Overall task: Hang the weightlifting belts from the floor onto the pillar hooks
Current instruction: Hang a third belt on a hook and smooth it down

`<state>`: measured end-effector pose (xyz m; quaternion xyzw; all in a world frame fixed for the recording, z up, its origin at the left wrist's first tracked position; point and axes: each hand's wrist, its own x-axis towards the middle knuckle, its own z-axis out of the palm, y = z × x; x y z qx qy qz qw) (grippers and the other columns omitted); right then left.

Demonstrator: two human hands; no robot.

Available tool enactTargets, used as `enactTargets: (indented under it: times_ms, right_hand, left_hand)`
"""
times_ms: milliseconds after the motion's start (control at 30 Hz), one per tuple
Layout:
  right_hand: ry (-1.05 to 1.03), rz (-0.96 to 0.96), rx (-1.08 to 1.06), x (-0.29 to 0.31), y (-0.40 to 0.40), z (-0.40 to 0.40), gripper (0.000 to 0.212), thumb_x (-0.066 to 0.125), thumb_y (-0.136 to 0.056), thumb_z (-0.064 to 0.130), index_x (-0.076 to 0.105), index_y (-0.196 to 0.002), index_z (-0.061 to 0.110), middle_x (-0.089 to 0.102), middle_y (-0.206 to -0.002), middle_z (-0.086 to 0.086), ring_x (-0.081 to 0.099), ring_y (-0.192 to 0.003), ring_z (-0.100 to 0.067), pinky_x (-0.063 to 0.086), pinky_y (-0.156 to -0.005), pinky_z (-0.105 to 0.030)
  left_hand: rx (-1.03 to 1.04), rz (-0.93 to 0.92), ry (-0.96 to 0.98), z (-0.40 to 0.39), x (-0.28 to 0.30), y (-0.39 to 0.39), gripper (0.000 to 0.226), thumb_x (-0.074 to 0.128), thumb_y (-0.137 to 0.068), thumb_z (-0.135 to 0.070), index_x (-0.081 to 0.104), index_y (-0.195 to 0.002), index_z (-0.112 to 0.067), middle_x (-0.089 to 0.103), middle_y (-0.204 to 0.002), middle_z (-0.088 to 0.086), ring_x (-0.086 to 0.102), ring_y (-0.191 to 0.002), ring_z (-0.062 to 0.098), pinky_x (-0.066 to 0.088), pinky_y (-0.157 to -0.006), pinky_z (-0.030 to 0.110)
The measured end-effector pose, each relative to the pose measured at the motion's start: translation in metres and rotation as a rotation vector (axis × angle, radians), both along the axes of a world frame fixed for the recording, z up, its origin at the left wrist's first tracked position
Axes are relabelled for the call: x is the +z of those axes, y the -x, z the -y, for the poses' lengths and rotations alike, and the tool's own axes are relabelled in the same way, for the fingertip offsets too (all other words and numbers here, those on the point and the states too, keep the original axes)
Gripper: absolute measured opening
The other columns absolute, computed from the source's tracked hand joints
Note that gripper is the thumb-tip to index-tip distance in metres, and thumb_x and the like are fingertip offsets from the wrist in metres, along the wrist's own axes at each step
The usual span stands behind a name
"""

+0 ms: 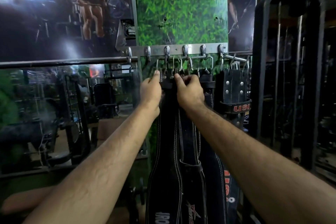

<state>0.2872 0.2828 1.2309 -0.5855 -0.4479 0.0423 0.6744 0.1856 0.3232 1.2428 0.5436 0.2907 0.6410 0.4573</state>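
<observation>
Green pillar (pixel 181 14) carries a metal hook rail (pixel 179 50). Both hands, left hand (pixel 151 88) and right hand (pixel 189 89), pinch the top of a black belt (pixel 170 132) just below the hooks. Another belt (pixel 234 87) hangs at right.

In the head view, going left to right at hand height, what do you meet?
Mirror panel → left hand → belt top being held → right hand → studded belt on the far-right hook → black rack frame.

Six shiny metal hooks (pixel 167 51) sit in a row on one steel rail (pixel 179 49). At least three long black leather belts with white stitching (pixel 169 151) hang there, plus one studded black belt (pixel 234 85). Two bare hands, left (pixel 151 89) and right (pixel 189 89).
</observation>
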Motion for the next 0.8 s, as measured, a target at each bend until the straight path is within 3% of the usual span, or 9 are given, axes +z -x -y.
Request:
enactTargets:
  times_ms: [100,200,267,367,467,533,600,700,800]
  right_hand:
    - [-0.12,-0.098,0.142,-0.031,0.001,0.003,0.041,0.058,-0.092,0.062,0.064,-0.099,0.022,0.066,-0.086,0.005,0.062,-0.081,-0.016,0.05,-0.074,-0.035]
    - [-0.102,-0.016,0.337,-0.069,-0.004,-0.001,0.039,0.071,-0.083,0.055,0.068,-0.08,0.015,0.07,-0.073,-0.001,0.066,-0.069,-0.018,0.057,-0.07,-0.046]
    - [-0.057,0.002,0.413,-0.09,-0.006,-0.005,0.055,0.072,-0.077,0.058,0.06,-0.075,0.004,0.063,-0.068,-0.016,0.059,-0.063,-0.025,0.054,-0.06,-0.054]
    - [-0.031,-0.007,0.43,-0.111,-0.009,-0.004,0.059,0.071,-0.072,0.062,0.047,-0.066,0.009,0.046,-0.064,-0.01,0.04,-0.059,-0.022,0.038,-0.049,-0.045]
    - [0.037,-0.016,0.482,-0.145,-0.013,0.001,0.054,0.076,-0.076,0.055,0.05,-0.068,0.009,0.046,-0.063,-0.008,0.039,-0.058,-0.022,0.034,-0.05,-0.037]
    - [0.107,-0.018,0.506,-0.182,-0.017,0.005,0.049,0.079,-0.083,0.043,0.047,-0.066,0.01,0.045,-0.061,-0.005,0.039,-0.056,-0.02,0.033,-0.048,-0.034]
    - [0.164,-0.026,0.517,-0.224,-0.02,0.012,0.046,0.079,-0.085,0.04,0.052,-0.067,0.007,0.052,-0.061,-0.006,0.044,-0.055,-0.021,0.04,-0.048,-0.035]
    - [0.156,-0.152,0.592,-0.27,-0.017,0.023,0.017,0.075,-0.091,0.025,0.073,-0.093,0.008,0.077,-0.089,-0.01,0.072,-0.079,-0.019,0.062,-0.074,-0.04]
    - [0.141,-0.236,0.597,-0.293,-0.016,0.032,0.007,0.071,-0.093,0.012,0.074,-0.099,0.012,0.078,-0.095,-0.008,0.076,-0.087,-0.021,0.062,-0.08,-0.036]
  left_hand:
    - [-0.191,0.085,0.059,0.003,-0.018,0.008,0.079,0.073,-0.064,-0.077,0.073,-0.116,-0.018,0.075,-0.118,0.005,0.071,-0.111,0.027,0.054,-0.101,0.049]
    - [-0.168,0.04,0.001,0.018,-0.039,0.007,0.027,0.071,-0.09,-0.037,0.073,-0.093,-0.01,0.077,-0.097,0.011,0.075,-0.093,0.027,0.06,-0.088,0.044]
    - [-0.075,-0.037,-0.029,0.02,-0.057,0.003,0.019,0.064,-0.097,-0.02,0.069,-0.081,-0.012,0.074,-0.079,0.005,0.072,-0.076,0.021,0.06,-0.075,0.037]
    - [-0.019,-0.093,-0.09,0.023,-0.088,0.003,0.024,0.063,-0.098,-0.017,0.065,-0.073,-0.018,0.068,-0.07,-0.003,0.065,-0.073,0.016,0.056,-0.071,0.034]
    - [-0.004,-0.149,-0.052,0.026,-0.128,0.006,0.025,0.064,-0.097,-0.015,0.061,-0.073,-0.018,0.066,-0.066,-0.012,0.063,-0.069,0.004,0.054,-0.067,0.023]
    - [-0.006,-0.186,-0.008,0.025,-0.164,0.009,0.012,0.066,-0.097,-0.016,0.066,-0.086,-0.01,0.075,-0.083,-0.013,0.068,-0.082,-0.001,0.055,-0.075,0.019]
    - [-0.018,-0.235,0.06,0.025,-0.203,0.014,0.026,0.069,-0.094,-0.024,0.065,-0.096,0.001,0.072,-0.101,0.013,0.069,-0.096,0.023,0.055,-0.086,0.041]
    - [-0.064,-0.298,0.076,0.025,-0.25,0.023,0.048,0.074,-0.084,-0.043,0.055,-0.081,0.001,0.06,-0.082,0.021,0.06,-0.078,0.028,0.054,-0.076,0.058]
    - [-0.056,-0.329,0.129,0.024,-0.275,0.025,0.065,0.078,-0.079,-0.052,0.063,-0.115,0.0,0.073,-0.111,0.015,0.07,-0.105,0.028,0.056,-0.095,0.057]
